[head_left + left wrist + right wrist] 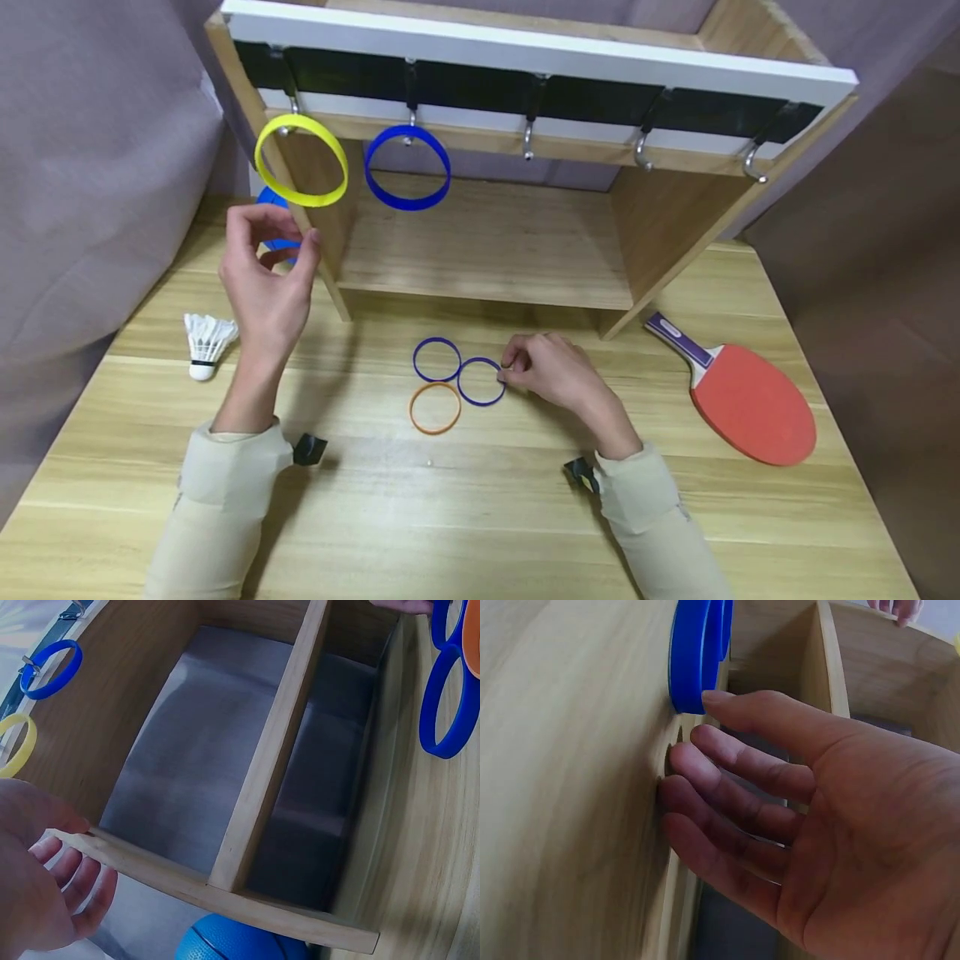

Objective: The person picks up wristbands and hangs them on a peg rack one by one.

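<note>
My left hand [266, 275] grips the front edge of the left side panel [330, 279] of a wooden shelf, thumb on the front and fingers round the outside. Above it, a yellow ring [311, 201] and a blue ring [408, 203] hang on the rack's two leftmost hooks. Down on the table, my right hand [558, 371] is beside a blue ring [480, 404]. In the right wrist view, the thumb touches the rim of that ring [690, 675], and the fingers bend loosely below. Next to it lie another blue ring [415, 360] and an orange ring [435, 432].
Three more hooks [528, 146] bear nothing. A shuttlecock [206, 343] lies at the left, and a blue ball [232, 941] sits behind the left panel. The red table tennis bat [753, 406] rests on the table [450, 533] at the right.
</note>
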`<state>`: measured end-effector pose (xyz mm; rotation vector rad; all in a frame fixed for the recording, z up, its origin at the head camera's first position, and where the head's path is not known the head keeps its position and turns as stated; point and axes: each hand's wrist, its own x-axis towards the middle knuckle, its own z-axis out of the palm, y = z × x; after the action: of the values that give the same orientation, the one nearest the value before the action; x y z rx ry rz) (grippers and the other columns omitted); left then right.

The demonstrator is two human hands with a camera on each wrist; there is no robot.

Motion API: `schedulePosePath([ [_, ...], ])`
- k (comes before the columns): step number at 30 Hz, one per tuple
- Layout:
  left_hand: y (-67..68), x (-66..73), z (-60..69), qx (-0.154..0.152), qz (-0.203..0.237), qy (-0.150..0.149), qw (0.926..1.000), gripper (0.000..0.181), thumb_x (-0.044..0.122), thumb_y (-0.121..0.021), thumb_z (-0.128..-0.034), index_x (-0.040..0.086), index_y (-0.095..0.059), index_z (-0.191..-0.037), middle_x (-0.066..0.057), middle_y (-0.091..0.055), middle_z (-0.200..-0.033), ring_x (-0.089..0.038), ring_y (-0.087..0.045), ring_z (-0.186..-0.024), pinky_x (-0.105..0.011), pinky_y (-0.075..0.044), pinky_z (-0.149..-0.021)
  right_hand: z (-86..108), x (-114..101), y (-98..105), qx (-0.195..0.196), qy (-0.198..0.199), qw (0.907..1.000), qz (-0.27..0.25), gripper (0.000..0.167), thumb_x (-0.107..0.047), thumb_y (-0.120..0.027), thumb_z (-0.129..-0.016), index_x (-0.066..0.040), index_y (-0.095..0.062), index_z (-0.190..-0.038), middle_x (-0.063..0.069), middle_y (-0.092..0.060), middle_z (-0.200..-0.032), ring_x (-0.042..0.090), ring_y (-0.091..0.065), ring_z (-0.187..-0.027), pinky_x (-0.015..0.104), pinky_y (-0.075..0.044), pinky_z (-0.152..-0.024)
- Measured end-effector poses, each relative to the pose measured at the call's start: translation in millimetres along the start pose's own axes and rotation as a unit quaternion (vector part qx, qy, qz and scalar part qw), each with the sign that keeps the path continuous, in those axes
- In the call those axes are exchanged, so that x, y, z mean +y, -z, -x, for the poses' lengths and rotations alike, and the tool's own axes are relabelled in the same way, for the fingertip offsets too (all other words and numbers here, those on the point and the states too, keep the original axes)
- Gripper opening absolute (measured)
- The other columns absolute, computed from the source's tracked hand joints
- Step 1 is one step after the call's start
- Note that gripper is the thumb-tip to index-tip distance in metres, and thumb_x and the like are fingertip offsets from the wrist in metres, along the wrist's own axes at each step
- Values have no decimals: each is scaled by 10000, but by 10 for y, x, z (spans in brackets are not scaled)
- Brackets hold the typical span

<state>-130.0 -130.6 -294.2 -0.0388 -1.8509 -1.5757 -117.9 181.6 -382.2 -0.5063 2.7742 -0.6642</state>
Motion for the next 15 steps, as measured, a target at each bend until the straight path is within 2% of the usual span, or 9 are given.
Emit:
schedulePosePath([
  [5, -1, 2, -2, -13, -21, -35, 10000, 269, -39, -697, -832, -96, -549, -1049, -163, -591, -930, -251, -577, -851, -230, -537, -703, -8, -1, -24, 158, 19, 9999, -35, 75, -237, -766, -842, -222, -692, -844, -126, -618, -713, 64, -563, -660, 300, -458, -608],
  [9, -1, 3, -2, -1, -11, -38, 10000, 266, -43, -695, -831, -98, -548, -1046, -165, -594, -929, -244, -579, -846, -230, -537, -702, -13, 3, -24, 145, 48, 9999, -82, 28, -181, -737, -837, -198, -716, -832, -127, -629, -720, 63, -576, -680, 297, -473, -629],
  [15, 6, -2, 0, -2, -24, -39, 10000, 265, -42, -694, -834, -100, -547, -1048, -171, -596, -928, -248, -582, -849, -235, -539, -703, -11, 50, -5, 171, -16, 9997, -160, 74, -115, -720, -825, -183, -729, -852, -110, -637, -739, 73, -583, -692, 306, -480, -658],
])
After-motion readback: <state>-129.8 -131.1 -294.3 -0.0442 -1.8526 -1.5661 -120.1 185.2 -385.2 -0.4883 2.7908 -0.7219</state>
